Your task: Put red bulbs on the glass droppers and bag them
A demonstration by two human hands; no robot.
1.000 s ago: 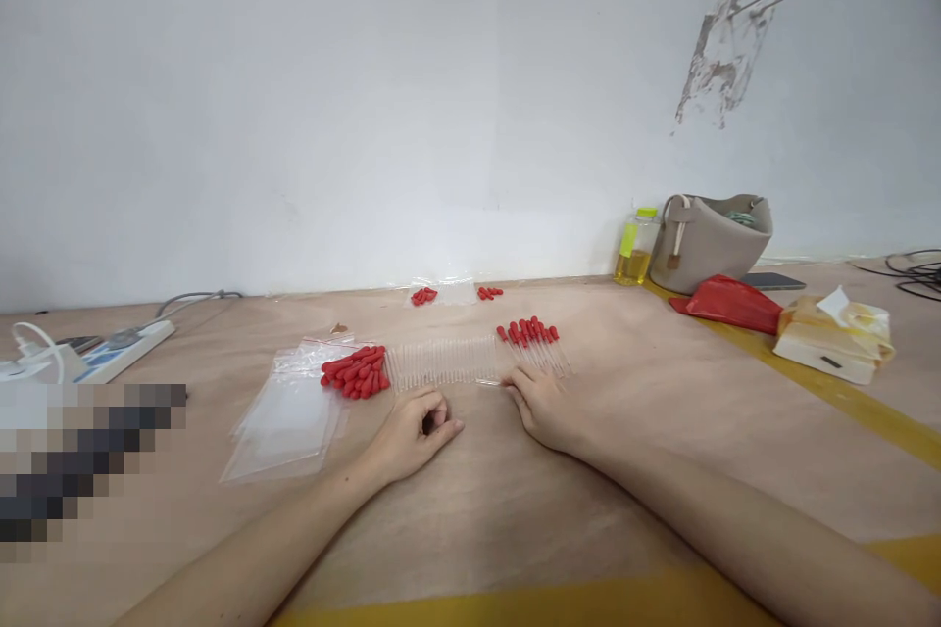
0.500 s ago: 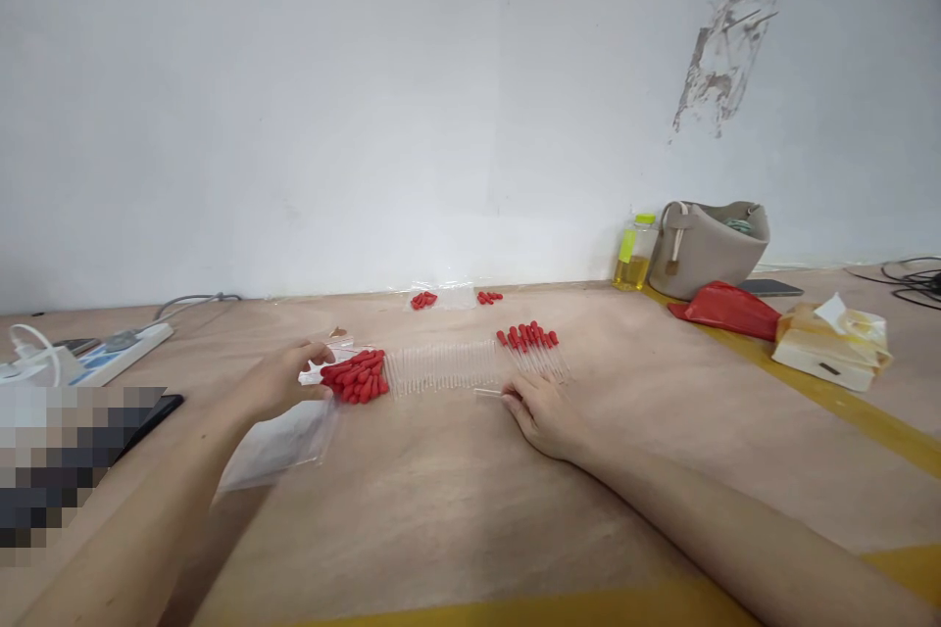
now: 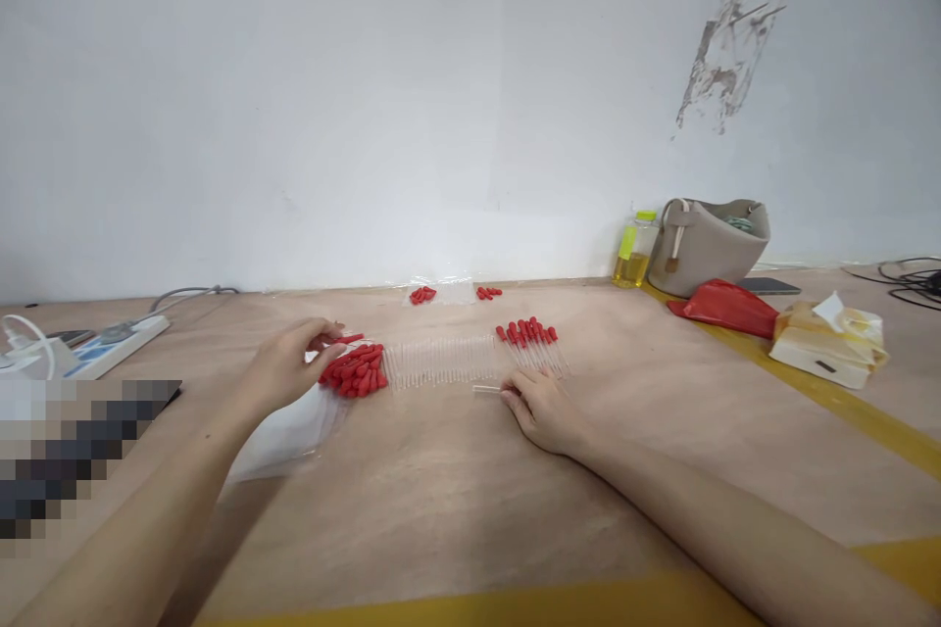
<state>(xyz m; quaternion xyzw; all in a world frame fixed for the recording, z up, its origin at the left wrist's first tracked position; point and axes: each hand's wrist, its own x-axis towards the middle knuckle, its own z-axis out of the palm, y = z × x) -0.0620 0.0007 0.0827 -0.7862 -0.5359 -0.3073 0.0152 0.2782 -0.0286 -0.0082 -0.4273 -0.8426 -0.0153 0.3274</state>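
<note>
My left hand (image 3: 301, 364) is closed, pinching a red rubber dropper bulb (image 3: 348, 339) just above a heap of red bulbs (image 3: 359, 372). Between the fingers of my right hand (image 3: 540, 409) is a clear glass tube (image 3: 486, 390), its end pointing left. A row of clear glass tubes (image 3: 441, 361) lies side by side just right of the heap. Beyond my right hand, several droppers (image 3: 530, 338) with red bulbs fitted on their tubes lie together. A clear plastic bag (image 3: 290, 436) is partly hidden under my left wrist.
Two small groups of red bulbs (image 3: 422, 295) lie near the wall, by a clear bag (image 3: 454, 291). On the right are a bottle (image 3: 632, 255), a grey handbag (image 3: 710, 250), a red pouch (image 3: 724, 307) and a tissue pack (image 3: 830, 343). A power strip (image 3: 122, 345) is at left.
My left hand has lifted slightly from the heap's left side, and a red bulb now shows in its fingers. My right hand stays nearly still with the glass tube.
</note>
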